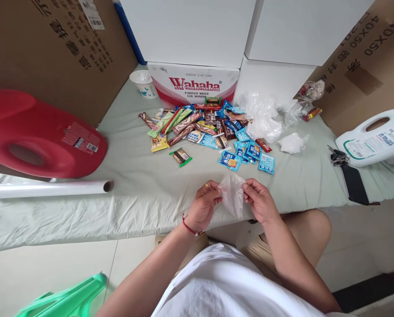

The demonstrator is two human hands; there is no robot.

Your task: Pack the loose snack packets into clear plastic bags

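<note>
Between my two hands hangs a clear plastic bag (232, 196), gripped at its upper edges above the near edge of the bed-like surface. My left hand (205, 200) pinches its left side, and my right hand (258, 198) pinches its right side. Beyond them lies a heap of wrapped snacks (190, 125). Nearer to my hands are blue snack packets (230, 160) and a single green-edged biscuit pack (181, 156). More crumpled clear bags (265, 116) are piled to the right of the heap.
A red jug (51, 136) and a plastic film roll (51, 188) lie left; a paper cup (143, 83) stands behind. The Wahaha carton (197, 83) backs the snacks. At right are a white detergent bottle (375, 138), keys (339, 156), a black phone-like object (355, 184) and filled bags (312, 90).
</note>
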